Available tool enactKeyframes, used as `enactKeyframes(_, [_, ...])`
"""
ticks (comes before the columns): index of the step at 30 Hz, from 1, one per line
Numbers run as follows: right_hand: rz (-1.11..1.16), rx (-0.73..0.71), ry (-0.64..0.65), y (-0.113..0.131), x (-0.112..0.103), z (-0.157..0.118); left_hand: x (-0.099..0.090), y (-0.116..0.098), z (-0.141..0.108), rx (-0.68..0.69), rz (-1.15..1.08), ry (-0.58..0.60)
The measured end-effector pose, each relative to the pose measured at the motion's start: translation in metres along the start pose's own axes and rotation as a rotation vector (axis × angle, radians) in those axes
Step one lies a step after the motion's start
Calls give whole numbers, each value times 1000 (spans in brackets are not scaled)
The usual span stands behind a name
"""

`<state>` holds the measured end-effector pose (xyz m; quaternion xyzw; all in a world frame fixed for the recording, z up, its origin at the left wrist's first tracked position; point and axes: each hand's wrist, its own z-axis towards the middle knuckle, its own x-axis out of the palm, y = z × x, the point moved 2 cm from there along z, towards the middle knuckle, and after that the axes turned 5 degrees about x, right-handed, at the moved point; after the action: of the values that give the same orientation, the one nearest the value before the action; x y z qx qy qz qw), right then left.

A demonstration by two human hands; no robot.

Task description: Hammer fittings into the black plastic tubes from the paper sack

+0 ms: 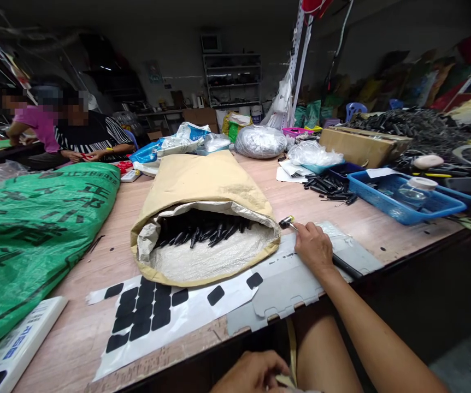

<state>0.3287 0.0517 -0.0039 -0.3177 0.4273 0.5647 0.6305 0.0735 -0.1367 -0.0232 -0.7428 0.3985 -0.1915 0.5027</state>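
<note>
My right hand [312, 246] rests at the table edge, its fingers closed over the shaft of a small hammer [347, 266]. The hammer's dark and yellow head [287, 221] pokes out beyond my fingertips, and its black grip runs out under my wrist. Low in the frame, below the table edge, my left hand [255, 372] is curled near my lap; a pale bit shows by its fingers, too hidden to name. Left of my right hand lies a tan sack [206, 183], its mouth facing me, with many black tubular parts [202, 233] inside.
Black square stickers on a white sheet [186, 305] lie before the sack. A green woven bag [34, 218] and white box [26, 338] stand left. To the right are a blue tray [407, 210], loose black parts [329, 185] and a cardboard box [354, 144]. Two people sit far left.
</note>
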Motion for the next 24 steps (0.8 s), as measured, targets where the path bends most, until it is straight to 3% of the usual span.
enactKeyframes(2, [6,0,-2,0,0,0,-14,-40,-8,144,-312,78])
enactKeyframes(4, [15,-2,-6,0,0,0,-38,-72,-14,310,-492,17])
enactKeyframes(7, [25,-1,-13,0,0,0,-89,-89,-9,412,-399,-344])
enactKeyframes(11, [39,-1,-10,0,0,0,-162,-79,21,249,-14,-978])
enactKeyframes(14, [58,4,-17,0,-1,1,-199,-77,46,33,320,-1225])
enactKeyframes(18, [83,-2,-9,0,-2,2,-221,-83,69,-206,593,-1239])
enactKeyframes(22, [95,12,-8,0,-3,2,-220,-82,65,-215,626,-1190])
enactKeyframes(24, [94,18,-7,0,-4,2,-210,-79,52,-107,658,-1159])
